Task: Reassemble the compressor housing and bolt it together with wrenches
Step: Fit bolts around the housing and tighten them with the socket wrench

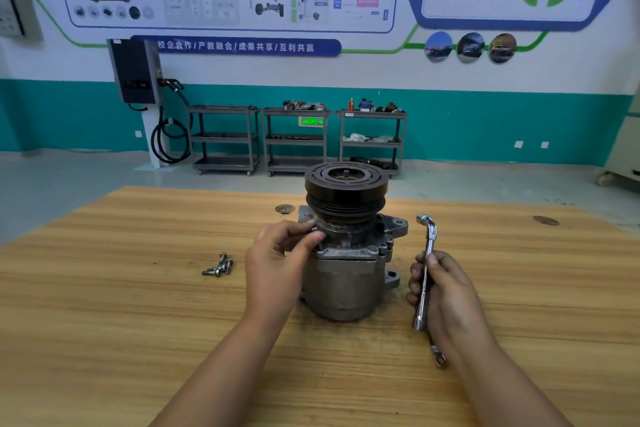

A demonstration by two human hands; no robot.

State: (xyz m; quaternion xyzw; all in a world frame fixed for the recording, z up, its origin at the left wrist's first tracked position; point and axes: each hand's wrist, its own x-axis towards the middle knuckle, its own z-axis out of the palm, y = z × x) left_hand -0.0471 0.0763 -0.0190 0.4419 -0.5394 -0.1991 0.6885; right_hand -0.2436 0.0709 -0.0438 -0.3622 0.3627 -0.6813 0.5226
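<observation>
Centrally, compressor (346, 274) between left grip (277, 263), wrench (429, 239), right grip (446, 291)

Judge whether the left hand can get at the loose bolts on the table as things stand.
Probably yes. The bolts lie on open table just left of the left hand, nothing between; it must first release the compressor it grips.

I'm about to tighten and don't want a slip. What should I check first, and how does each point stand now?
1. Compressor stands upright on the table: ok.
2. Left hand steadies its upper housing: ok.
3. Wrench in the right hand's grip: ok.
4. Loose bolts lie on the table, left of the compressor: ok.
5. Bolt started under the left fingers: cannot tell.
6. Wrench socket on a bolt head: not ok, held clear of the compressor.
</observation>
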